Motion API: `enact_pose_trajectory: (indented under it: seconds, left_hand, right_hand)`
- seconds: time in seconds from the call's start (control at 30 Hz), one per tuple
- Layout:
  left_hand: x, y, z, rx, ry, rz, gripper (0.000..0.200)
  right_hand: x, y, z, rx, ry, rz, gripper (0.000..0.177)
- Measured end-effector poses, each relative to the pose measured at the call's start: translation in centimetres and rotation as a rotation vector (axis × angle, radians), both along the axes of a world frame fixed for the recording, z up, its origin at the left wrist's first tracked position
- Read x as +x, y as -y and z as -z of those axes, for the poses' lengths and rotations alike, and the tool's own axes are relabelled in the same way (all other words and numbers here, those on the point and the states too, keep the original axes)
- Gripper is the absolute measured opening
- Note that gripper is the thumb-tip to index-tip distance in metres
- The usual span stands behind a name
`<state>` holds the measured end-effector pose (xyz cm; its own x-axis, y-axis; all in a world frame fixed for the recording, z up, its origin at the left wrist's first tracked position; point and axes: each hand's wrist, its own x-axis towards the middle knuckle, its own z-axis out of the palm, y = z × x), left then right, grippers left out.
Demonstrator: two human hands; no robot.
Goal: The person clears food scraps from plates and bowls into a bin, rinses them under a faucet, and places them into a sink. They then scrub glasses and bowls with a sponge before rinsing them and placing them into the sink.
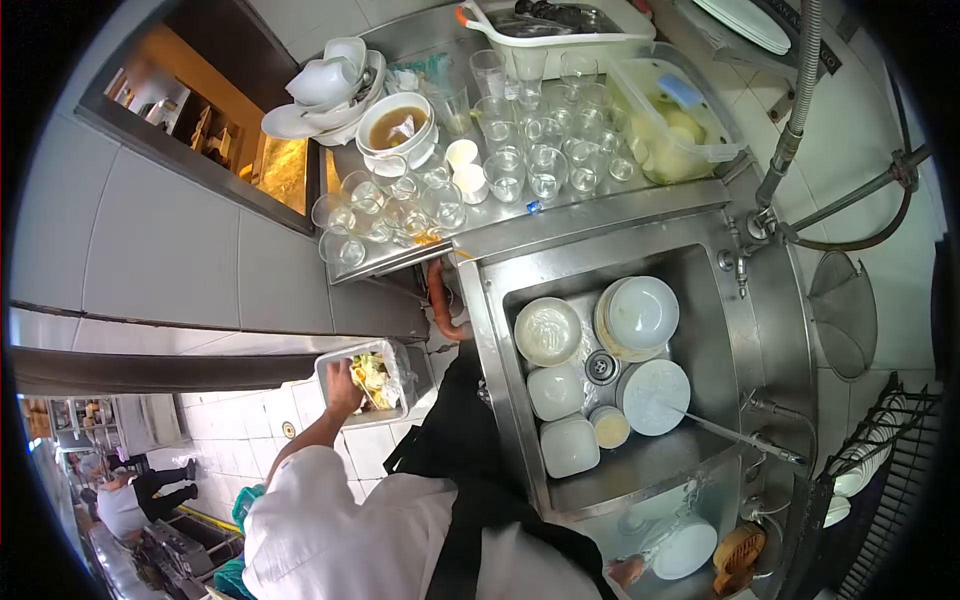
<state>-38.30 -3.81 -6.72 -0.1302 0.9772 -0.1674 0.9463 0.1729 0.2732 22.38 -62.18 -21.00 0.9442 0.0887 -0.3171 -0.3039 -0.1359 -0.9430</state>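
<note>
My left hand (341, 388) reaches out to the left in a white sleeve and grips the near end of a clear plastic container (398, 362) that holds food scraps, above the tiled floor. My right hand (629, 571) shows only partly at the bottom edge, against the rim of a white plate (687, 549) in a lower basin. Whether its fingers close on the plate is hidden. A black apron covers my front between the two arms.
A steel sink (720, 330) to the right holds several white bowls and plates. The counter (600, 205) beyond carries many glasses, a soup bowl (395, 122), stacked dishes and tubs. A spray hose (795, 110) hangs at right. Another person (130, 500) works at lower left.
</note>
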Motion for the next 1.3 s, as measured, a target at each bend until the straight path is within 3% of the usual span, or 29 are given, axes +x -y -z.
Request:
enact_pose_trajectory:
  seconds: [0.03, 0.1, 0.13, 0.17, 0.2, 0.23, 0.27, 0.3, 0.33, 0.4, 0.47, 0.53, 0.57, 0.63, 0.7, 0.73, 0.77, 0.83, 0.93, 1.03, 1.1, 1.13, 1.17, 1.2, 1.23, 1.27, 1.3]
  left_hand:
    - [-2.3, 0.0, 1.0, -0.236, -0.099, -0.042, 0.073]
    - [-3.4, 0.3, 3.4, -0.318, -0.184, -0.006, 0.068]
    - [-3.1, -0.1, 4.3, -0.387, -0.094, 0.019, 0.060]
    - [-2.3, -1.1, 4.9, -0.449, -0.003, 0.042, 0.053]
    - [0.0, -1.5, 3.0, -0.301, 0.229, 0.230, 0.036]
    - [1.4, -2.5, 3.7, -0.370, 0.314, 0.279, 0.030]
    - [6.0, -3.6, -2.6, -0.421, 0.317, 0.265, 0.030]
    - [7.4, -4.9, -3.4, -0.413, 0.428, 0.331, 0.024]
    - [10.5, -5.7, -7.8, -0.272, 0.482, 0.296, 0.017]
    - [12.5, -9.3, -12.4, -0.026, 0.560, 0.360, 0.013]
    - [11.9, -14.4, -14.8, 0.510, 0.539, 0.384, 0.012]
    - [9.8, -18.9, -17.9, 0.665, 0.311, 0.248, 0.025]
    - [8.3, -21.1, -18.0, 0.675, 0.275, 0.158, 0.025]
    - [6.4, -24.9, -18.6, 0.687, 0.319, 0.031, 0.025]
    - [5.7, -27.4, -19.1, 0.655, 0.480, -0.047, 0.026]
    - [5.5, -28.7, -19.4, 0.638, 0.557, -0.080, 0.026]
    - [5.3, -29.8, -19.5, 0.653, 0.562, -0.059, 0.027]
    - [4.4, -30.1, -18.8, 0.671, 0.558, -0.058, 0.029]
    - [0.7, -30.7, -14.0, 0.782, 0.447, -0.130, 0.032]
    - [0.8, -30.5, -13.9, 0.720, 0.645, -0.162, 0.035]
    - [1.0, -30.7, -15.0, 0.708, 0.740, -0.228, 0.033]
    - [1.1, -31.1, -15.0, 0.724, 0.766, -0.251, 0.033]
    - [1.5, -31.5, -15.3, 0.706, 0.781, -0.223, 0.032]
    - [1.6, -32.0, -15.5, 0.689, 0.786, -0.211, 0.031]
    - [1.4, -32.0, -15.5, 0.682, 0.783, -0.210, 0.031]
    - [1.2, -31.9, -15.2, 0.684, 0.790, -0.197, 0.030]
    - [0.8, -31.7, -15.2, 0.676, 0.787, -0.189, 0.030]
  right_hand:
    - [-0.9, -0.1, 0.1, 0.071, -0.268, 0.127, 0.036]
    - [-1.5, 0.4, -0.6, 0.206, -0.794, 0.375, 0.029]
    - [-1.6, 0.5, -0.9, 0.268, -1.060, 0.495, 0.026]
    - [-0.1, 0.0, -0.4, 0.531, -0.944, 0.264, 0.027]
    - [1.4, -0.4, 0.3, 0.799, -0.816, 0.043, 0.029]
    - [2.8, -3.4, -2.3, 0.893, -0.651, -0.037, 0.031]
    - [4.6, -7.4, -5.8, 0.904, -0.488, -0.050, 0.034]
    - [6.3, -11.6, -9.5, 0.881, -0.391, -0.052, 0.038]
    - [6.7, -17.2, -14.8, 0.802, -0.350, -0.055, 0.041]
    - [7.5, -27.7, -22.9, 0.539, -0.378, -0.167, 0.032]
    - [8.4, -36.7, -25.6, -0.119, -0.192, -0.245, 0.052]
    - [9.6, -43.8, -23.1, -0.669, 0.512, -0.650, 0.056]
    - [6.1, -49.6, -27.0, -0.855, 0.627, -0.786, 0.062]
    - [-0.1, -59.9, -29.8, -0.648, 0.709, -0.861, 0.057]
    - [-3.9, -68.3, -29.5, -0.269, 0.820, -1.043, 0.047]
    - [-6.3, -72.5, -30.8, -0.348, 0.833, -1.110, 0.041]
    - [-9.7, -76.4, -32.4, -0.182, 0.911, -1.094, 0.027]
    - [-14.1, -82.8, -33.7, -0.038, 0.792, -1.248, 0.015]
    - [-21.6, -88.5, -35.8, -0.012, 0.822, -1.478, 0.016]
    - [-22.2, -92.0, -39.0, -0.153, 1.094, -1.424, 0.018]
    - [-14.9, -96.7, -37.3, 0.035, 1.241, -0.979, 0.021]
    - [-10.5, -98.0, -38.6, -0.016, 1.186, -0.802, 0.023]
    - [-4.7, -99.9, -38.8, -0.134, 1.385, -0.625, 0.027]
    - [0.4, -101.1, -39.2, -0.227, 1.426, -0.555, 0.030]
    - [5.4, -102.5, -39.0, -0.381, 1.266, -0.592, 0.033]
    - [10.0, -104.0, -38.6, -0.704, 1.165, -0.663, 0.044]
    - [18.5, -106.8, -33.6, -0.821, 1.355, -0.709, 0.058]
